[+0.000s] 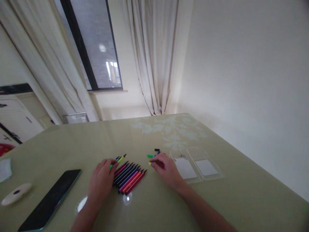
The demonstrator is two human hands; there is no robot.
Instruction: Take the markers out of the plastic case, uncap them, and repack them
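Observation:
In the head view, several uncapped felt-tip markers [130, 177] lie side by side on the table, black tips pointing away to the upper right. My left hand [102, 177] is at the row's left end, its thumb and fingers closed on a yellow-green marker [122, 158]. Other green markers show partly beneath those fingers. To the right, my right hand [169, 169] pinches a small yellow cap [150, 163]. Around its fingertips are loose caps, among them a green cap [150, 156] and a black cap [157, 149]; some are partly hidden by the hand.
A clear plastic case [207, 175] with white inserts lies open at the right. On the left are a black tablet [51, 199], a pale oval object [16, 194] and a white item [5, 169]. Behind my left wrist a round white object [82, 204] is partly covered.

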